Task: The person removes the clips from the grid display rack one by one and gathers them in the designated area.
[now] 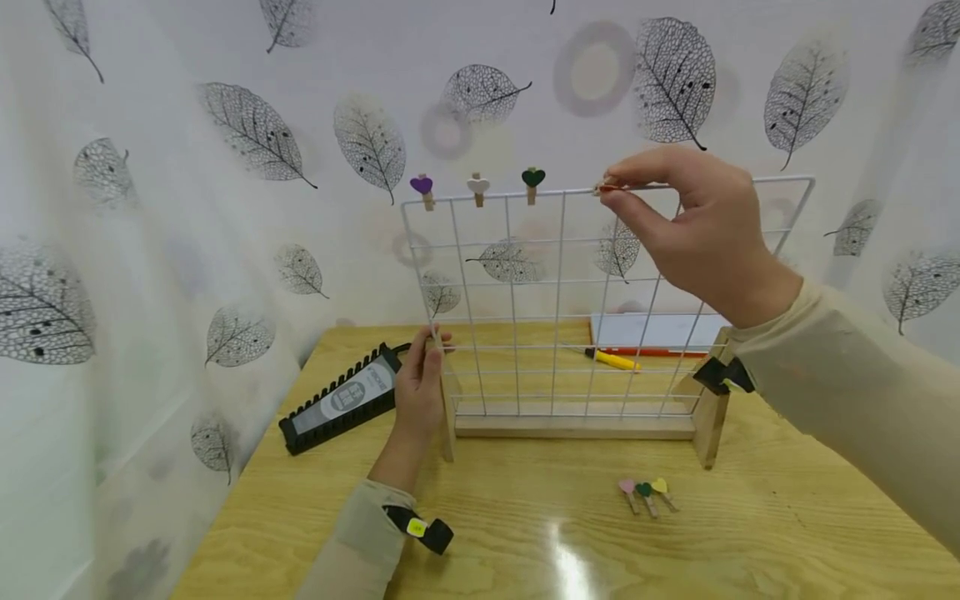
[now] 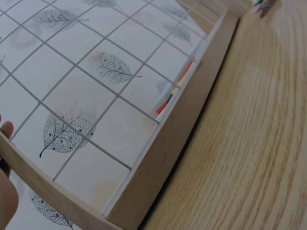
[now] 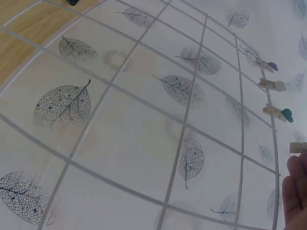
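Observation:
My right hand (image 1: 697, 225) pinches a small wooden clothespin (image 1: 604, 188) at the top wire of a white grid rack, and a bit of red shows on it. In the right wrist view the clothespin's wooden end (image 3: 296, 147) pokes out past the fingertips. Left of it, heart clothespins in purple (image 1: 422, 187), white (image 1: 478, 187) and green (image 1: 533, 180) sit clipped along that wire. My left hand (image 1: 420, 387) grips the wooden side post (image 1: 447, 400) of the rack, thumb in front. Only part of this hand (image 2: 6, 196) appears in the left wrist view.
Three heart clothespins, pink (image 1: 627, 487), green (image 1: 645, 492) and yellow (image 1: 661, 487), lie on the wooden table (image 1: 525, 517) before the rack. Behind the rack are a yellow-handled screwdriver (image 1: 617, 360) and a white flat box (image 1: 652, 329). A black-and-grey toothed holder (image 1: 348, 396) lies left.

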{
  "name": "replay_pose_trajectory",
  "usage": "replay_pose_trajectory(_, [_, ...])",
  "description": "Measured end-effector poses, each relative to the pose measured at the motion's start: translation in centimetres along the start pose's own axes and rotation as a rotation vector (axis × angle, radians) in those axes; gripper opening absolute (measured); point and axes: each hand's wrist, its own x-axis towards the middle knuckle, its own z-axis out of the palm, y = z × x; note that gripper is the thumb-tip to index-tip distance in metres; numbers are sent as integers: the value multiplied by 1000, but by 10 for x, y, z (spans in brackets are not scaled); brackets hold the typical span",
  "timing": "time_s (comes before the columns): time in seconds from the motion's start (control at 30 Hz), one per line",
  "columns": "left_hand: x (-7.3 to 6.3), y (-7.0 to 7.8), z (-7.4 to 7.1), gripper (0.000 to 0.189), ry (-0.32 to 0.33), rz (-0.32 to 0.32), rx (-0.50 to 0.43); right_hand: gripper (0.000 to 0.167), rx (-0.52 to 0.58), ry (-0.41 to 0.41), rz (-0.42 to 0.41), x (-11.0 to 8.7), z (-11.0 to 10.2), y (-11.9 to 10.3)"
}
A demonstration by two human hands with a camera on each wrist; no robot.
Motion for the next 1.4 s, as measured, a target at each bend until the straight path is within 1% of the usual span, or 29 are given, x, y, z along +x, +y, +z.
replay_pose_trajectory(0.07, [0,0,0,38,-1,-16,-3,22,50,14,-14,-5,0,-1])
replay_pose_trajectory(0.17, [-1,0,-1,38,-2,-36,-12,28,78,-21,-25,-14,-2,-4])
replay_pose_trajectory(0.27, [-2,0,-2,38,-5,-29,-16,30,65,-67,-13,-27,-5,-7])
replay_pose_trajectory(0.37, [-2,-1,-2,38,-6,-6,-14,31,60,-119,12,-41,-9,-9])
replay_pose_trajectory(0.5, [-2,-1,-1,38,-6,8,-13,33,11,-207,71,-61,-16,-11])
replay_pose_trajectory(0.57, [-1,-1,-2,37,-3,7,-15,33,-21,-246,120,-72,-19,-11])
replay_pose_trajectory(0.63, [-2,-2,-2,37,-3,8,-19,35,-41,-267,169,-84,-21,-12])
replay_pose_trajectory(0.73, [-1,-3,-2,37,0,13,-14,36,-15,-303,233,-100,-23,-11])
replay_pose_trajectory(0.83, [-1,-4,-2,37,0,24,-11,35,22,-346,260,-115,-23,-9])
replay_pose_trajectory(0.93, [-1,-4,-1,38,0,34,-10,29,63,-439,294,-131,-22,-5])
replay_pose_trajectory(1.13, [1,-2,-1,38,-2,61,-6,15,158,-716,390,-167,-13,0])
replay_pose_trajectory(1.23, [1,-2,0,39,-4,70,-2,9,213,-845,457,-184,-7,2])
replay_pose_trajectory(1.3, [1,-2,0,40,-8,70,-2,5,246,-910,488,-195,-3,4])
replay_pose_trajectory(1.37, [1,-1,0,42,-13,63,-3,7,264,-970,531,-204,1,5])
replay_pose_trajectory(1.4, [1,-1,1,42,-15,57,-3,7,271,-988,530,-209,4,5])
